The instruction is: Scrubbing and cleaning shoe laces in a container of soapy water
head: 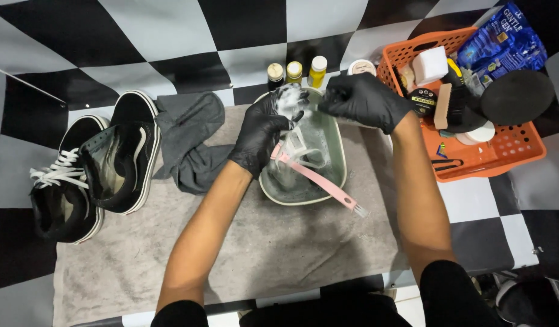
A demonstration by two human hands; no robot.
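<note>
Black-gloved, our left hand point(262, 130) grips a soapy white shoelace point(290, 100) over the pale green basin point(335, 142); our right hand point(361, 100) pinches it closed.

Left hand point(262, 132) in black glove, grip closed on foamy white shoelace point(290, 100) above pale green basin point(337, 158). Right hand point(363, 100) just beside, fingers pinched. Pink brush point(319, 180) below grip, across basin. Grey cloth point(191, 142) and black sneakers point(98, 166) left of grip; orange basket point(503, 158) right.
</note>
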